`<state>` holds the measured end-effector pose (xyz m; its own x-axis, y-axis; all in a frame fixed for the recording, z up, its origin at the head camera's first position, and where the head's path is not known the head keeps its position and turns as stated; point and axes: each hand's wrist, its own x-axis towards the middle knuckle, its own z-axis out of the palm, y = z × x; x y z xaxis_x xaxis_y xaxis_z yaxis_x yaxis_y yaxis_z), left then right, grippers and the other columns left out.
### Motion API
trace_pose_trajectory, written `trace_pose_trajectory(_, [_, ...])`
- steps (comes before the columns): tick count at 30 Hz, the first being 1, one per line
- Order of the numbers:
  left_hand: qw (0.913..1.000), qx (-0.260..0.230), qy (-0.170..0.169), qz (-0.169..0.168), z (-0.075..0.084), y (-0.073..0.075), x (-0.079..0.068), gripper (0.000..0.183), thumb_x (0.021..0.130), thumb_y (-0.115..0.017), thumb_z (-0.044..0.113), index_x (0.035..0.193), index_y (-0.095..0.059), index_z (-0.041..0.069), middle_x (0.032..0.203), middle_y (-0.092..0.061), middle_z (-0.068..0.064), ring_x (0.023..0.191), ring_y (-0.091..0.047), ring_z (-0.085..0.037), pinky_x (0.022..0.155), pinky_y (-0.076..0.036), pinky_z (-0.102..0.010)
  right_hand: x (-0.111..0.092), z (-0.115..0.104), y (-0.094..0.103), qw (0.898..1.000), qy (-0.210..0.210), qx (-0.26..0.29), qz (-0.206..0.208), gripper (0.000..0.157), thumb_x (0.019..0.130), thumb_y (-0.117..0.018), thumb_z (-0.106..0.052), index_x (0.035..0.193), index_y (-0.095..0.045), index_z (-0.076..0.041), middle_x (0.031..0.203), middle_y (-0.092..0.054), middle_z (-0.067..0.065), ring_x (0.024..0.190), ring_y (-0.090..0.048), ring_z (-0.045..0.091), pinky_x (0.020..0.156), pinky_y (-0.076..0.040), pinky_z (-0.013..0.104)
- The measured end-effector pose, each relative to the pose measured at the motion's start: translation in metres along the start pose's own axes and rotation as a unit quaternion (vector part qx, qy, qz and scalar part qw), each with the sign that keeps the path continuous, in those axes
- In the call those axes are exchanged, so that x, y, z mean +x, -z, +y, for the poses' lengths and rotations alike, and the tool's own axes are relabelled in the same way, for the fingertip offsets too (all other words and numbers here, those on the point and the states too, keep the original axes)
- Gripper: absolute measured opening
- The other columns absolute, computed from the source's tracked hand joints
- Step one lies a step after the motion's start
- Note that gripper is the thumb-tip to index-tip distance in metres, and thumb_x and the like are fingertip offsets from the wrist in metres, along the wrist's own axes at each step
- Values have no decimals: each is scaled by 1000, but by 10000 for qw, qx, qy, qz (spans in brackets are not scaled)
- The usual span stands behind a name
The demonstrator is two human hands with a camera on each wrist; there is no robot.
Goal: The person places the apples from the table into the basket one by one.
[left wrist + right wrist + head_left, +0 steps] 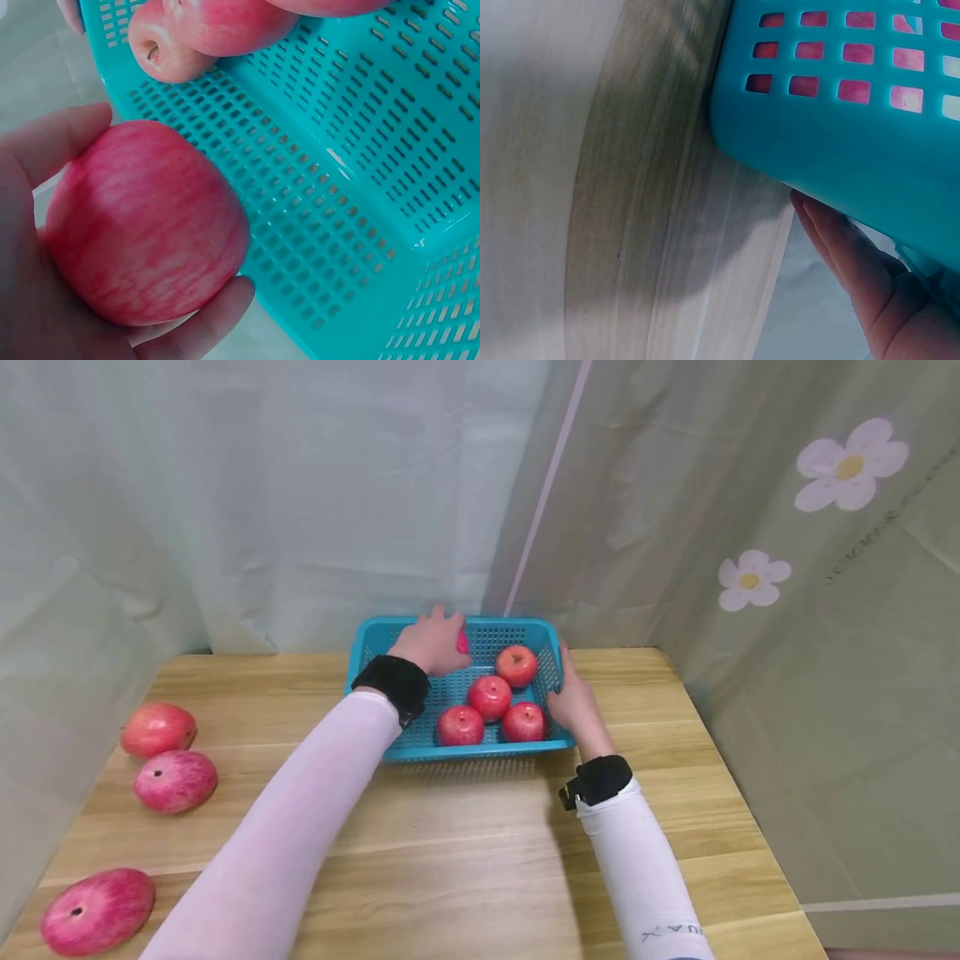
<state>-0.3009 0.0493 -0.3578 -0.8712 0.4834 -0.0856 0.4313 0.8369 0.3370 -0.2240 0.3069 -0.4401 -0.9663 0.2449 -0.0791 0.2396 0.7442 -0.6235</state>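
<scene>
A blue perforated plastic basket [480, 750] stands at the far side of the wooden table. Inside it, mostly toward the right, lie several red apples [490, 697]. My left hand [433, 645] reaches over the basket's back left part. It grips another red apple [146, 225], with thumb and fingers around its sides; the palm side is partly hidden in the head view. At the basket's right end, my right hand [576, 700] holds the rim, thumb on the inner side. In the right wrist view, its fingers [847, 247] lie against the outside of the basket wall [817, 150].
Along the table's left side sit three more reddish fruits, apparently apples: one at the back [159, 729], one just in front [176, 781], one near the front corner [98, 912]. A pale curtain [337, 510] hangs right behind the basket.
</scene>
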Motion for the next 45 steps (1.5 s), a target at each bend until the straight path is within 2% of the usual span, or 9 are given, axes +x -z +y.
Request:
trace_pose_trajectory(5, [9999,-41,-50,-145,1,-5,7,56,96,-77,34,146,-60,18,149,-40,-22,138,-42,-45,100,-52,-61,-2,-1,0,10000,-24,64,22,87,105,-57,-8,174,-7,-24,155,-49,31,123,-61,49,102,-52,63])
trace_pose_trajectory(8, [9996,-65,-101,-249,1,-6,5,45,96,-77,32,135,-63,16,145,-41,-23,136,-42,-45,99,-53,-59,-4,-2,0,9999,-38,118,36,87,105,-57,-9,174,-7,-25,156,-49,30,124,-60,49,101,-52,63])
trace_pose_trajectory(15, [9985,-117,20,-533,0,-10,3,69,83,-86,13,145,-56,18,149,-38,-24,140,-37,-45,97,-55,-59,-6,-4,-2,9999,-5,119,26,88,104,-56,-9,174,-5,-27,157,-48,30,125,-60,48,99,-53,61])
trace_pose_trajectory(23, [9937,165,-128,-1097,-5,-22,14,71,89,-79,6,153,-51,23,153,-38,-21,145,-35,-43,96,-55,-59,-8,-4,-4,9999,42,141,59,87,104,-56,-9,174,-6,-25,154,-51,29,115,-63,45,92,-56,56])
trace_pose_trajectory(26, [9944,182,-169,-1031,-1,-21,7,72,88,-79,3,152,-51,20,152,-40,-21,144,-37,-43,99,-54,-59,-9,-4,-4,9999,49,139,79,87,104,-57,-9,174,-8,-24,153,-52,29,114,-64,45,91,-56,57])
trace_pose_trajectory(28, [9951,241,-201,-935,1,-21,3,71,88,-79,1,152,-51,18,151,-42,-21,144,-37,-42,107,-48,-61,-10,-5,-5,9999,47,141,86,87,103,-57,-8,174,-8,-23,152,-53,30,113,-64,46,91,-56,57])
trace_pose_trajectory(33, [9953,434,-326,-799,-11,-38,22,77,85,-83,3,153,-48,16,150,-44,-20,144,-36,-44,120,-29,-67,-12,-4,-4,9999,-16,106,103,87,103,-57,-8,174,-8,-25,149,-56,30,110,-64,46,90,-56,56])
trace_pose_trajectory(35, [9953,477,-348,-773,-16,-47,31,79,85,-85,5,153,-48,17,149,-44,-20,143,-36,-43,121,-29,-65,-13,-5,-5,9999,-21,101,96,87,104,-58,-9,174,-9,-25,149,-56,30,111,-64,46,91,-56,57])
trace_pose_trajectory(45, [9963,381,-356,-676,-22,-60,40,75,87,-84,6,153,-51,17,146,-41,-21,139,-37,-41,118,-33,-61,-14,-7,-6,9999,17,120,60,87,104,-57,-9,174,-8,-26,151,-54,29,110,-65,44,87,-57,54])
